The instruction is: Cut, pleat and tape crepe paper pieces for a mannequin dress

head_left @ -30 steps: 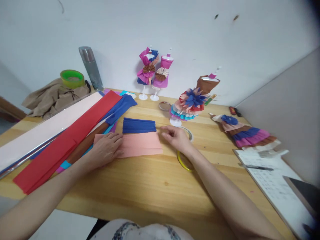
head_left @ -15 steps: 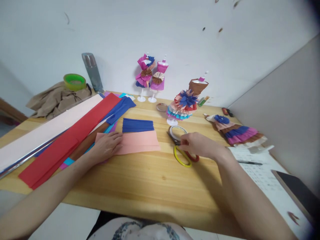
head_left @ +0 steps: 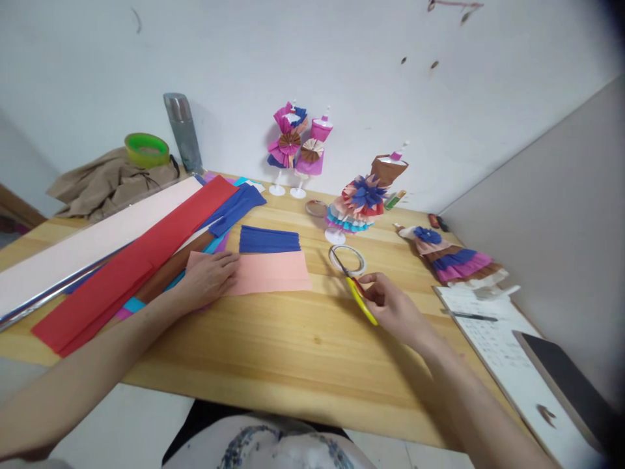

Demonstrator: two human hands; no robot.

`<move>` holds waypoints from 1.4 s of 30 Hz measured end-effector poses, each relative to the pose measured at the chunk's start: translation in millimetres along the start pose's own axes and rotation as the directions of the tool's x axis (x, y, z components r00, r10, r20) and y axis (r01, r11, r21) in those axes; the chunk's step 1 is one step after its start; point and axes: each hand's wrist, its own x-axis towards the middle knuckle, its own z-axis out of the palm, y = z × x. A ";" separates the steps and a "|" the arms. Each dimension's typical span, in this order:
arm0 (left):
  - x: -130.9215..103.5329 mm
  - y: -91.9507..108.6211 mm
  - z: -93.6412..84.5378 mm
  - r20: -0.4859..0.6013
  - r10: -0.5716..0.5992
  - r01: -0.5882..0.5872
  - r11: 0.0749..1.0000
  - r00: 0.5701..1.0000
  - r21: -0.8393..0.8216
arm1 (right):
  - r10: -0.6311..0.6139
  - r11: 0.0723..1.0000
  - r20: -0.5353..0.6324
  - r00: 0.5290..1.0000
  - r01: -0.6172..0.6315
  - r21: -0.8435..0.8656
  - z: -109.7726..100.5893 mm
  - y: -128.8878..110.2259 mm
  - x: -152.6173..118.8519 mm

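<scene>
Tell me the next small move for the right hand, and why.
Probably bring the scissors over to the pink paper's right end: the right hand already holds them, but apart from the paper, while the left hand rests on its left part, leaving the right end uncovered.

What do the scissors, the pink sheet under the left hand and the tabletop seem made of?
Scissors: handles look like smooth plastic, colored yellow and red; the slim, dark blades are probably metal. Pink sheet: matte and thin, likely paper, perhaps crepe, though fine texture isn't readable. Tabletop: wood, or a wood-look surface, with a soft sheen; grain lines and a knot show.
</scene>
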 end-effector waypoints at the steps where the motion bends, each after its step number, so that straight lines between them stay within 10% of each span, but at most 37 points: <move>1: -0.3 0.4 -0.3 0.000 -0.002 0.002 1.000 1.000 -0.002 | 0.016 0.986 0.040 0.999 -0.023 0.167 -0.3 -3.1 -2.2; 8: -1.6 2.4 -1.0 0.000 -0.007 0.007 0.998 1.000 -0.058 | -0.136 0.569 0.451 0.882 -0.303 0.765 41.8 -43.8 -28.7; 18: -3.4 -2.0 7.7 -0.018 -0.001 0.000 0.996 1.000 -0.089 | -0.171 0.343 0.787 0.593 -0.713 0.612 123.4 -98.4 -54.6; 23: -3.0 -1.7 4.8 -0.022 0.002 -0.004 0.995 1.000 -0.104 | -0.022 0.489 0.766 0.642 -0.661 0.569 139.7 -103.0 -59.3; 42: -3.8 -1.7 4.4 -0.029 0.015 -0.018 0.993 0.999 -0.114 | 0.087 0.527 0.768 0.634 -0.684 0.505 147.5 -120.2 -32.9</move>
